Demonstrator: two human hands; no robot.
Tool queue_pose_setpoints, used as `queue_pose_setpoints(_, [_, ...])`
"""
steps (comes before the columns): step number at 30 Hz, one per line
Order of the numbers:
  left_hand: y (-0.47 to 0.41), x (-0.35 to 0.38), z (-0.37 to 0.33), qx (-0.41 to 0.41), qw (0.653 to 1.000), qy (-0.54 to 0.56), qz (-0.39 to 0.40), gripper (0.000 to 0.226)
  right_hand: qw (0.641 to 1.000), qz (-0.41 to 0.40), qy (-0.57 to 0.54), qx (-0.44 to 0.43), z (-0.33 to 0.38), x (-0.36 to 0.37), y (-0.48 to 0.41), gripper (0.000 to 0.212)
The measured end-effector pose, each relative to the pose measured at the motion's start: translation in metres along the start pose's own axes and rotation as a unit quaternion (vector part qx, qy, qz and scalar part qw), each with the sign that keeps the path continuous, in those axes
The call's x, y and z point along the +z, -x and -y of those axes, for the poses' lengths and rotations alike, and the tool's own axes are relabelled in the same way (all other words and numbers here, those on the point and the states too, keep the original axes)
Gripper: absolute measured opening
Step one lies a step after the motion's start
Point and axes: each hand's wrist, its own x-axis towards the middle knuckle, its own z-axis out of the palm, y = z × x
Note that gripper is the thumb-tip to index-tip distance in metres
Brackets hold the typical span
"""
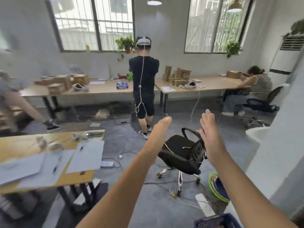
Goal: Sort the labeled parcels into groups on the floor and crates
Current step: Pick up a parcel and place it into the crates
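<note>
Both hands empty, raised above black mesh swivel office chair (181, 153): left hand (158, 134) flat edge-on, right hand (209, 134) fingers spread.

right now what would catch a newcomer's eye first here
Two bare hands, the left hand and right hand, stretch out open and empty in the middle. Just beyond them stands a person in black wearing a headset, back turned, and below the hands a black office chair sits among cables on the floor.
</note>
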Motion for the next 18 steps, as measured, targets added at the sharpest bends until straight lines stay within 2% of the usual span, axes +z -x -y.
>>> queue_pose_setpoints(2, [0.020,-0.054,0.007,0.005,0.999,0.008,-0.033,0.063,0.999,0.027,-0.016,0.009,0.000,0.057,0.012,0.102])
queue_pose_setpoints(5, [0.059,-0.132,0.010,0.002,0.997,0.012,-0.078,0.032,0.996,0.092,-0.016,0.005,-0.001,0.140,0.036,0.103])
queue_pose_setpoints(6, [0.074,-0.157,0.012,0.006,0.996,0.010,-0.086,0.030,0.993,0.115,-0.016,0.004,-0.002,0.167,0.045,0.102])
queue_pose_setpoints(7, [0.085,-0.181,0.017,0.017,0.996,0.007,-0.093,0.035,0.991,0.133,-0.019,0.005,-0.002,0.194,0.053,0.101])
queue_pose_setpoints(9, [0.109,-0.225,0.027,0.027,0.991,0.017,-0.128,0.061,0.986,0.168,-0.023,0.008,-0.001,0.243,0.070,0.101])
queue_pose_setpoints(10, [0.122,-0.245,0.031,0.032,0.988,0.020,-0.148,0.065,0.983,0.183,-0.029,0.012,-0.002,0.266,0.077,0.104])
queue_pose_setpoints(12, [0.144,-0.286,0.041,0.046,0.980,0.030,-0.190,0.062,0.975,0.217,-0.038,0.024,-0.002,0.313,0.092,0.104])
queue_pose_setpoints(15, [0.176,-0.339,0.053,0.056,0.966,0.056,-0.246,0.058,0.964,0.261,-0.043,0.037,-0.003,0.376,0.112,0.082])
queue_pose_setpoints(18, [0.205,-0.390,0.069,0.059,0.947,0.073,-0.308,0.052,0.941,0.335,-0.039,0.028,-0.006,0.434,0.136,0.089])
